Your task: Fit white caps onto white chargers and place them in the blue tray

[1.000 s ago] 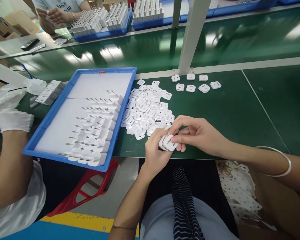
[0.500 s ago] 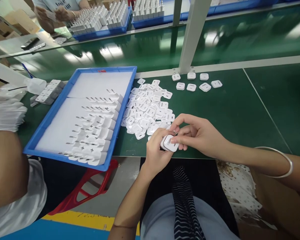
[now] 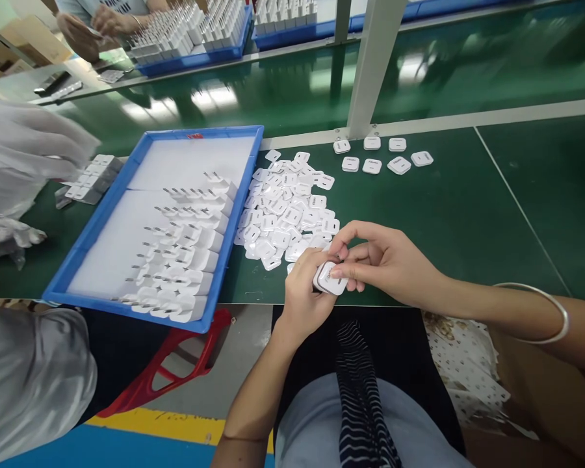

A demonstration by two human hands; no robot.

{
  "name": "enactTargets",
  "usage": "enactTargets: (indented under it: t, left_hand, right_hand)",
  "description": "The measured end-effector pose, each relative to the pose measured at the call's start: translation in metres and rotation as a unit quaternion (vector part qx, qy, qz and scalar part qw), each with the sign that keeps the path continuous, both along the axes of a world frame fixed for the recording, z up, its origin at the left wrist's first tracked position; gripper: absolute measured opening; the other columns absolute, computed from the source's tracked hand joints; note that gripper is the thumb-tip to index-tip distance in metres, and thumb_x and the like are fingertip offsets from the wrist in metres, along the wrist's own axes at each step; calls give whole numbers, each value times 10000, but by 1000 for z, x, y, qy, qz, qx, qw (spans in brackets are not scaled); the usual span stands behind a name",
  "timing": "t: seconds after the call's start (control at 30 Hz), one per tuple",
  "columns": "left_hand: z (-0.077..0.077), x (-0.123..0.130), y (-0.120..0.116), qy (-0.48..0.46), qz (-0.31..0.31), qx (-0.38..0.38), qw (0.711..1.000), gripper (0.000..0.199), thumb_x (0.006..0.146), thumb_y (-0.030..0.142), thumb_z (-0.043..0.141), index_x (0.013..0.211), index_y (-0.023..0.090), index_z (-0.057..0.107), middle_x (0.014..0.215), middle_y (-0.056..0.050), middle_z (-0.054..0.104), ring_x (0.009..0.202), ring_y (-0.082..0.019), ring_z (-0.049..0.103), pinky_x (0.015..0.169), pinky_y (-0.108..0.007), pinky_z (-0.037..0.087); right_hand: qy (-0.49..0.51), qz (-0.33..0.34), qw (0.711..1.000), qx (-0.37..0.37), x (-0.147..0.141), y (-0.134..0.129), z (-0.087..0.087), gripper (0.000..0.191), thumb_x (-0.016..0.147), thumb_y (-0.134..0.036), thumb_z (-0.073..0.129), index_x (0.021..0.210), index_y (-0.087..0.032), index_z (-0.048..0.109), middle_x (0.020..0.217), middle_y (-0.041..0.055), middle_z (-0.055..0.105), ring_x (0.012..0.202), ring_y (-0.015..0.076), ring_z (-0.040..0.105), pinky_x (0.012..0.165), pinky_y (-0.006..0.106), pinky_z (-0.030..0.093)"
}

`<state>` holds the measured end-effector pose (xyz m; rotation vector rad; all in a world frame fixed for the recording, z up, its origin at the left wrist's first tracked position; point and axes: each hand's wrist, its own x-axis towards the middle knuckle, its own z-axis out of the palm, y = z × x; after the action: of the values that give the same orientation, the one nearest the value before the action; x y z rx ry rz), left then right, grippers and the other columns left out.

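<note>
A white plug charger point(image 3: 322, 281) is held in my left hand point(image 3: 306, 292), its fingers wrapped round the body just above the table's front edge. A white rounded-square cover point(image 3: 332, 278) with a slot lies at the charger's near end, a thin dark gap showing between them. My right hand point(image 3: 385, 260) is closed in a pinch at that cover, thumb on its edge and index finger bent over the top. Beyond my hands spreads a pile of similar loose covers point(image 3: 292, 211). Several more covers point(image 3: 372, 166) lie apart at the back.
Left of the pile, a blue tray point(image 3: 258, 156) holds rows of white chargers point(image 3: 190, 260) with pins. Co-workers' gloved hands point(image 3: 29, 149) are at far left, near stacked white blocks point(image 3: 97, 179). A pale post point(image 3: 375, 65) rises at the back. A red stool point(image 3: 195, 357) stands below.
My hands and the charger keep almost the same pose. At the left, the co-worker's gloved hands have moved, one now raised over the stacked blocks. The view has shifted slightly.
</note>
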<state>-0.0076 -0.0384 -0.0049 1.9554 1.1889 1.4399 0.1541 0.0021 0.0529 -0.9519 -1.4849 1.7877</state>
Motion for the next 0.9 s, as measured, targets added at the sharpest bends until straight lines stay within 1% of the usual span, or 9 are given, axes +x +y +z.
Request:
enactTargets:
  t: [0.13,0.27,0.47,0.57,0.6,0.67,0.73,0.8,0.9]
  left_hand:
    - [1,1,0,5,2,1,1000,259,851,98,656,1080,207,607,937,-33,684,829,-154,641,718,-281,511]
    - [2,1,0,-2,-6,-9,1000,245,843,97,671,1060,196,613,923,-28,676,827,-148,638,724,-275,508]
    - [2,1,1,-14,-11,-33,999,256,827,79,676,1045,196,614,914,-20,663,823,-144,628,728,-272,495]
    - [3,1,1,-21,-15,-46,999,270,803,80,691,1027,205,605,914,-13,653,823,-147,614,738,-278,487]
    - [4,0,1,-27,-23,-49,998,299,787,92,703,1042,205,597,926,-17,647,835,-154,610,752,-288,487]
    - [5,-2,1,-45,-60,-53,996,383,752,149,724,1099,200,569,970,-35,629,873,-177,600,787,-320,491]
    - [6,-6,1,-60,-97,-59,992,423,757,215,704,1147,197,539,1014,-58,610,904,-198,589,807,-348,494]
    - [6,-9,1,-62,-109,-70,990,360,808,256,650,1145,204,536,1005,-63,597,901,-201,579,795,-352,493]
    - [5,-14,0,-62,-106,-88,989,277,871,317,592,1124,211,555,952,-58,589,860,-197,565,766,-349,483]
  right_hand:
    - [-23,-4,999,46,0,0,0,145,821,-171,730,879,-188,599,731,-46,577,540,73,588,510,209,493]
    - [-47,-3,995,90,-1,0,0,125,826,-166,716,854,-184,596,753,-38,574,544,73,581,504,215,484]
    - [-35,5,996,77,-1,1,0,121,844,-181,703,843,-185,583,723,-45,554,541,80,586,479,207,474]
    - [-39,-7,995,95,-1,2,-2,133,837,-183,713,833,-184,580,771,-31,553,572,79,569,496,215,466]
    - [-43,-13,993,110,-1,3,-4,138,833,-188,720,828,-183,582,798,-22,557,600,83,564,515,220,467]
    - [-55,-23,987,147,-1,3,-7,146,834,-210,730,820,-183,588,828,-9,558,653,94,542,556,233,462]
    - [-65,-23,982,174,-1,3,-10,149,853,-247,727,825,-186,593,820,-6,546,683,105,514,583,243,447]
    - [-63,-12,982,178,-1,2,-13,158,882,-292,708,838,-191,596,803,-7,531,682,108,494,585,245,429]
    - [-10,5,989,145,0,2,-13,189,955,-358,617,866,-195,586,772,-12,527,616,96,485,541,241,405]
